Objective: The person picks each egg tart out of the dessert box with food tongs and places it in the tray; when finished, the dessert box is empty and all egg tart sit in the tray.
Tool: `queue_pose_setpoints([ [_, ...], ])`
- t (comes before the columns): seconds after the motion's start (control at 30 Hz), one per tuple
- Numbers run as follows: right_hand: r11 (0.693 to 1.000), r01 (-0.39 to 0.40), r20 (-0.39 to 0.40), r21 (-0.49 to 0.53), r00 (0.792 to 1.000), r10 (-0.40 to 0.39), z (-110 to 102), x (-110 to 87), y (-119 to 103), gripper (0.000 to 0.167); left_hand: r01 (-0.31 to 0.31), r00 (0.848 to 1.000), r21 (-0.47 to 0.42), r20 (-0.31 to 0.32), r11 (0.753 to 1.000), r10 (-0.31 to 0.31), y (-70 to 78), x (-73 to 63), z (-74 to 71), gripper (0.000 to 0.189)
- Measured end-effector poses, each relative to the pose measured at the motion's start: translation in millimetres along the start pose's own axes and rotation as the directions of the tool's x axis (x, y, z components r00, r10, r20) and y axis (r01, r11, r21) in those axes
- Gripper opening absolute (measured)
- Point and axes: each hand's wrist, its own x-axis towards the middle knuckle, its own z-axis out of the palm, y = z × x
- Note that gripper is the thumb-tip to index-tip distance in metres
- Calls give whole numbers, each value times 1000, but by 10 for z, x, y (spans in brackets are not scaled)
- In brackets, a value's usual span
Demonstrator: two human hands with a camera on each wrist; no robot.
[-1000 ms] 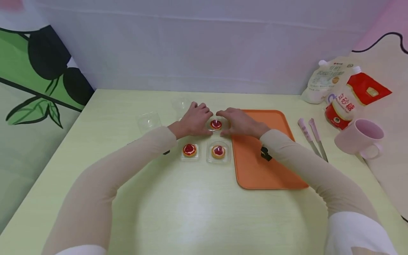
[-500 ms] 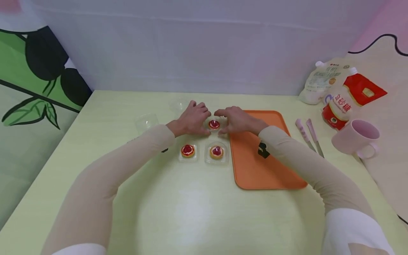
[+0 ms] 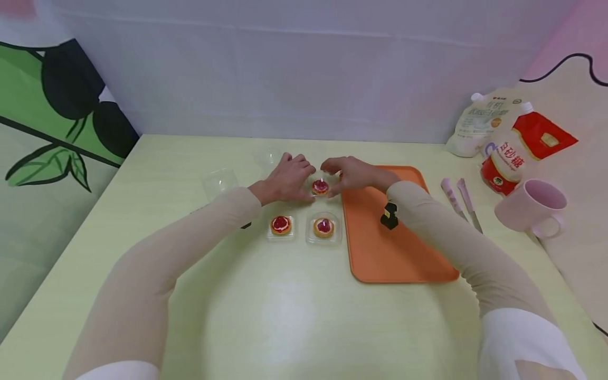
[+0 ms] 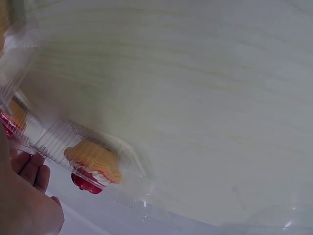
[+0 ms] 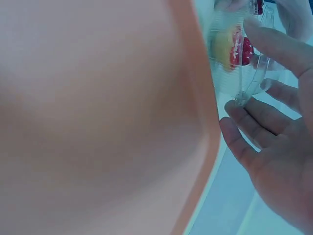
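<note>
A small tart with a red top (image 3: 320, 186) sits inside a clear plastic box (image 5: 230, 85) between the two hands. My left hand (image 3: 290, 179) grips the box's left side, its thumb at the near corner. Around the right side curls my right hand (image 3: 353, 173), thumb and fingers at the edges; the right wrist view shows fingertips on the lid's rim. Nearer to me stand two more boxed tarts, the left tart (image 3: 281, 226) and the right tart (image 3: 324, 227). In the left wrist view, a boxed tart (image 4: 95, 164) appears beside the fingers.
An orange tray (image 3: 404, 253) lies under the right forearm. Clear plastic containers (image 3: 219, 183) stand at the left. Over to the right are two pink-handled utensils (image 3: 453, 195), a pink mug (image 3: 527, 208), a red-and-white pouch (image 3: 510, 158) and a pale pouch (image 3: 480, 121).
My right hand has shifted slightly at the box's right side, its index finger now bent more. The left hand stays in place, and the boxed tarts have not moved.
</note>
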Motion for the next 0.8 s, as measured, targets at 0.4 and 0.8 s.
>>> queue_pose_setpoints([
  [0.4,995,-34,23,94,999,32,-42,48,54,70,17,998,-33,68,999,-14,-25,-26,-27,79],
  [0.8,993,-64,-3,104,998,65,-173,-37,99,68,16,997,-123,76,992,-7,-44,-41,-88,87],
])
